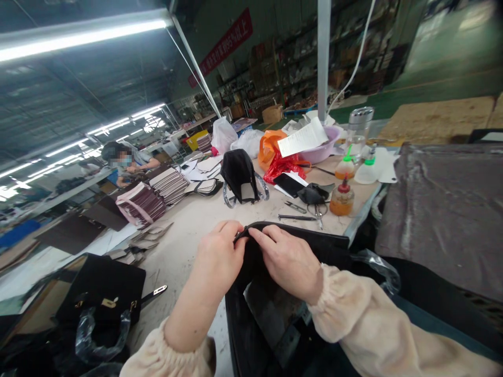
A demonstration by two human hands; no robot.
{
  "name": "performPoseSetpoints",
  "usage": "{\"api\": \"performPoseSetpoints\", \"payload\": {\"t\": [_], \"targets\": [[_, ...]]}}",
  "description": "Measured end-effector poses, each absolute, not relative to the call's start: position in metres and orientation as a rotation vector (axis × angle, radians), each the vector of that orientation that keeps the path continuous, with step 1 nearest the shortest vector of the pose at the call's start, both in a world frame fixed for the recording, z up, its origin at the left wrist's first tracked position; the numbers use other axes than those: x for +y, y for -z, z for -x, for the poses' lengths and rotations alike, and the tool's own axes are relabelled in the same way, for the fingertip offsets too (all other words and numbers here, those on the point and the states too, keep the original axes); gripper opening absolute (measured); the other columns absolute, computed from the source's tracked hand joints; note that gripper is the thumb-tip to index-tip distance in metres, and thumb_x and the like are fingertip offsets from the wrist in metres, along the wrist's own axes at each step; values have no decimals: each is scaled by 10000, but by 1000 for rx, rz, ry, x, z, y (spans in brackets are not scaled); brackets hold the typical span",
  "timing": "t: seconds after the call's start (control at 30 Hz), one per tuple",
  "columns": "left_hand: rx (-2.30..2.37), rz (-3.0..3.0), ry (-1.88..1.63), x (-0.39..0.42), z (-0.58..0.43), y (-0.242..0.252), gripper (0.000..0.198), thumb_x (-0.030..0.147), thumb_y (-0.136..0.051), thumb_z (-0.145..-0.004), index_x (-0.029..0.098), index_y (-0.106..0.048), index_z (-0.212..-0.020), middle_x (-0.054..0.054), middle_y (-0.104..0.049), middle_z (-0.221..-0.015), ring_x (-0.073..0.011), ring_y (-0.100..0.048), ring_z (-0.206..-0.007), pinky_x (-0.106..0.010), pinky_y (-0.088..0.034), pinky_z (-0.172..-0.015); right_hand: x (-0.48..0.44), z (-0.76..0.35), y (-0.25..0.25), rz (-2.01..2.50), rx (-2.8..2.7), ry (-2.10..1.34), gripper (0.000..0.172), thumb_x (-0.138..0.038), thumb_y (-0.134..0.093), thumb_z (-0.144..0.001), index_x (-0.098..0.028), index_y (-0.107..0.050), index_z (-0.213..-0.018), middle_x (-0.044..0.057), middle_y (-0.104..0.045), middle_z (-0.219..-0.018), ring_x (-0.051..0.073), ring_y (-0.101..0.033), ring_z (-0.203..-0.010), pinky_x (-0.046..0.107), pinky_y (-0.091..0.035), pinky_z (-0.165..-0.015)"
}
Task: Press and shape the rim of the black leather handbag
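Observation:
A black leather bag piece (pixel 275 309) stands open in front of me at the table's near edge. My left hand (pixel 218 259) pinches its top rim from the left, fingers closed on the leather. Beside it, my right hand (pixel 288 259) grips the same rim, thumb and fingers pressed on the edge. Both wrists wear cream elastic sleeve covers. The bag's inside shows a grey lining below my hands.
A finished black handbag (pixel 104 290) with gold hardware lies at the left. Stacks of cut leather panels (pixel 157 196), another black bag (pixel 239 175), scissors (pixel 316 212), glue bottles (pixel 341 196), a phone (pixel 288 184) and a pink basin (pixel 322 149) fill the table. Another person (pixel 126 159) works at the far left.

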State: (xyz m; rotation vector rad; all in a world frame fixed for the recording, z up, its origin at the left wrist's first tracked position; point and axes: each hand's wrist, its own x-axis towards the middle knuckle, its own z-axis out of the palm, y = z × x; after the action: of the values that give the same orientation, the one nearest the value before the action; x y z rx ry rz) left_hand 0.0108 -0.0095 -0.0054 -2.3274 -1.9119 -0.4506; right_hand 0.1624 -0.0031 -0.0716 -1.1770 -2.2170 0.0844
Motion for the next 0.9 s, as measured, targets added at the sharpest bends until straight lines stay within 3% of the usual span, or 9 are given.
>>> {"api": "performPoseSetpoints", "payload": {"t": [0.23, 0.53, 0.9], "targets": [[-1749, 2272, 307, -17, -5, 4, 154, 198, -468, -854, 198, -611, -911, -51, -606, -1150, -210, -610, -925, -309, -461, -787, -13, -164, 69, 1140, -2242, -135, 387, -138, -418, -868, -214, -492, -1241, 62, -577, -1042, 163, -575, -851, 262, -454, -624], [-1680, 2309, 290, -20, 6, 3, 202, 200, -466, -862, 196, -653, -939, -51, -599, -1189, -197, -624, -924, -316, -487, -822, -20, -164, 70, 1109, -2276, -183, 373, -153, -410, -884, -209, -490, -1244, 56, -572, -1049, 165, -579, -838, 278, -464, -648], [-1639, 2439, 625, -10, 16, 12, 131, 140, -544, -803, 184, -666, -785, -28, -667, -966, -146, -631, -841, -274, -505, -801, -20, -158, 74, 1067, -2200, -306, 420, -150, -413, -883, -185, -443, -1300, 61, -583, -1061, 159, -594, -870, 265, -489, -742]]}}
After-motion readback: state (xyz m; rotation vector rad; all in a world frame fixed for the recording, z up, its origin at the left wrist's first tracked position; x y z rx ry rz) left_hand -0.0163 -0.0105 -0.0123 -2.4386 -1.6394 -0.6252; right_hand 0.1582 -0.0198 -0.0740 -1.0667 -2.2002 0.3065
